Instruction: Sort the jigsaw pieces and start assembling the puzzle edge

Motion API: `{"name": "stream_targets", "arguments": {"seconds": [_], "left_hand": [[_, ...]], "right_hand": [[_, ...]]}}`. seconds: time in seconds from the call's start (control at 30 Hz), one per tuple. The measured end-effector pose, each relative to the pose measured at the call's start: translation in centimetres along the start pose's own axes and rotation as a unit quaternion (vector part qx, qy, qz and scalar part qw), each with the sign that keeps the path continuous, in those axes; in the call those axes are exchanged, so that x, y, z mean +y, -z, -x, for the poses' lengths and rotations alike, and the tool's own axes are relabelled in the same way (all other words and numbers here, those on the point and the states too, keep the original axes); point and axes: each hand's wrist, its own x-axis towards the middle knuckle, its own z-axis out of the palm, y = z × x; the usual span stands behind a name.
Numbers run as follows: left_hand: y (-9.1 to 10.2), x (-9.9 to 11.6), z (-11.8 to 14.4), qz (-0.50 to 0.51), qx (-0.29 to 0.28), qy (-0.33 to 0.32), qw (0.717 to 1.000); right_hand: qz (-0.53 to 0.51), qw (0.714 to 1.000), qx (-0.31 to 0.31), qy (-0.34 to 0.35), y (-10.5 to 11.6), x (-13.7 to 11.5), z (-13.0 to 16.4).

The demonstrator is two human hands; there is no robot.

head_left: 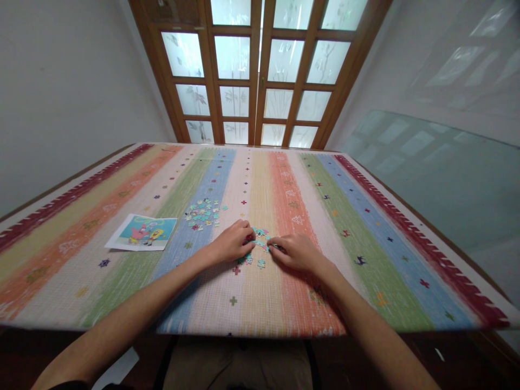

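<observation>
Both hands are at work at the centre of the frame, over the counter (67, 182), which is covered by a striped tablecloth (385, 271). A small cluster of jigsaw pieces (260, 242), mostly turquoise, lies between them on the pale and yellow stripes.

The left hand (236, 240) is at the left side of the cluster, fingers curled and thumb close to the fingertips, leaving only a narrow gap. The right hand (296, 251) is at the right side, partly closed, with index finger and thumb directed at the pieces. Whether either hand grips a piece cannot be told, the contact points being too small and partly covered. One loose piece (261, 264) lies just below the cluster, apart from it.

A larger scatter of jigsaw pieces (204, 213) lies left of centre, above the left hand, mainly on the blue stripe. Further left, a SpongeBob picture sheet (152, 233) lies flat, showing cartoon figures on a turquoise ground.

Wooden double doors (235, 57) with frosted panes fill the top centre of the frame. A pale green panel (439, 179) stands beside the counter at the right of the frame
</observation>
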Motion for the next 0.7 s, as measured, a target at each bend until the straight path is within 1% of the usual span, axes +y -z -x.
{"name": "stream_targets", "arguments": {"seconds": [0.1, 0.3, 0.4, 0.57, 0.7], "left_hand": [[0.1, 0.0, 0.1, 0.006, -0.004, -0.002, 1.0], [0.2, 0.0, 0.1, -0.012, -0.016, 0.0, 1.0], [0.3, 0.0, 0.0, 0.0, -0.012, 0.0, 1.0], [0.6, 0.4, 0.0, 0.054, -0.01, 0.003, 0.998], [1.1, 0.6, 0.3, 0.147, -0.002, 0.043, 0.988]], "right_hand": [[-0.003, 1.0, -0.005, -0.002, 0.1, 0.0, 0.0], [-0.003, 1.0, -0.001, -0.003, 0.0, 0.1, -0.1], [-0.005, 1.0, -0.001, -0.001, 0.1, 0.1, -0.1], [-0.011, 1.0, 0.004, 0.002, 0.1, 0.1, -0.1], [-0.014, 1.0, 0.006, 0.006, 0.2, 0.2, 0.0]]}}
